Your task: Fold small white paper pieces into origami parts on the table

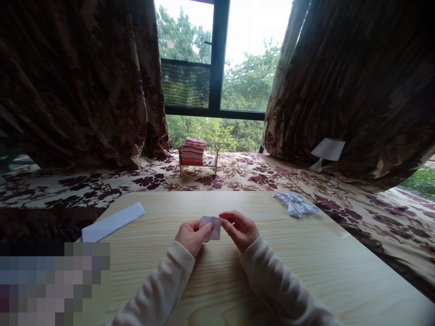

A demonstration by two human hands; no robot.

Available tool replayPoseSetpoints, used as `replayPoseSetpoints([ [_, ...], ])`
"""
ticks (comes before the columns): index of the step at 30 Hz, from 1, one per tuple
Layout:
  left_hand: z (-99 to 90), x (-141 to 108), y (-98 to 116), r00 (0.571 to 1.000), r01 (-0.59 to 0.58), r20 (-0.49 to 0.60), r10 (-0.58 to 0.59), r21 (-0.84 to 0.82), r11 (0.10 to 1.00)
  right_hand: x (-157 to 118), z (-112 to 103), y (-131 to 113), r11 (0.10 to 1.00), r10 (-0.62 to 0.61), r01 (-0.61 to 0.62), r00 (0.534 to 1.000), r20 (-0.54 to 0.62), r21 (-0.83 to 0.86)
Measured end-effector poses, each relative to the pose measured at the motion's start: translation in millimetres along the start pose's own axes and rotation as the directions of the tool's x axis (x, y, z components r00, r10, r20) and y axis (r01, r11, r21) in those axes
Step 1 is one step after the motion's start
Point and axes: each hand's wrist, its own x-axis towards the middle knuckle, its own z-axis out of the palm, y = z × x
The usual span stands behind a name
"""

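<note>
A small folded white paper (215, 230) is held just above the middle of the wooden table (217, 280). My left hand (192, 235) grips its left side, with the thumb lying on top. At the paper's upper right corner, the thumb and index finger of my right hand (240, 230) are pinched around the edge. Creases show on the paper's face. The underside and the left-hand fingers behind it are hidden.
A long folded white strip (113, 222) lies at the table's left edge. Several folded paper pieces (295, 203) are heaped at the back right. Beyond stand a small rack with striped cloths (193, 151) and a lamp (328, 149).
</note>
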Motion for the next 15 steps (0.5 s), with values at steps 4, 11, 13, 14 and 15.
replayPoseSetpoints([
  [4, -0.9, 1, 0, 1.000, 0.007, -0.005, -0.007, -0.002, 1.000, 0, 0, 2, 1.000, -0.004, 0.004, 1.000, 0.017, -0.007],
  [11, 2.3, -2, 9, 1.000, 0.019, 0.010, -0.019, 0.003, 1.000, -2, 9, 8, 0.962, 0.094, -0.105, 0.994, 0.056, 0.254],
  [13, 2.6, -3, 10, 1.000, 0.024, 0.015, -0.024, 0.011, 1.000, -2, 9, 7, 0.947, 0.113, -0.130, 0.991, 0.074, 0.295],
  [14, 2.6, -3, 11, 0.999, 0.030, 0.018, -0.030, 0.013, 0.999, -2, 9, 7, 0.942, 0.121, -0.139, 0.990, 0.078, 0.305],
  [15, 2.3, -2, 11, 0.999, 0.039, 0.021, -0.039, 0.015, 0.999, -3, 9, 6, 0.941, 0.128, -0.146, 0.989, 0.080, 0.306],
])
